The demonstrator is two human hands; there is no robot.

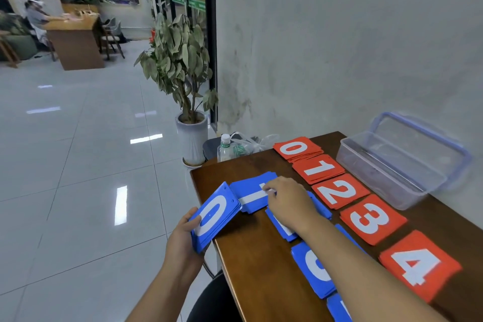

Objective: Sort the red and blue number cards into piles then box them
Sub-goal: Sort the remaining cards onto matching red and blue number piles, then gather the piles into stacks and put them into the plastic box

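While gripping the blue 0 stack (217, 214) in the left hand (183, 239), tilted, well left of the clear box (379, 178), pinching the top of the blue 1 pile (249, 195) with the right hand (287, 204); red piles (337, 191) in a row just left of that box, other blue piles (312, 269) beyond them

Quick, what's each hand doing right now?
Left hand: holding the blue 0 stack.
Right hand: on the blue 1 pile; grip cannot be told.

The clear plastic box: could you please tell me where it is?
Head view: the clear plastic box sits far right on the table by the wall, beside the red 1 pile and red 2 pile.
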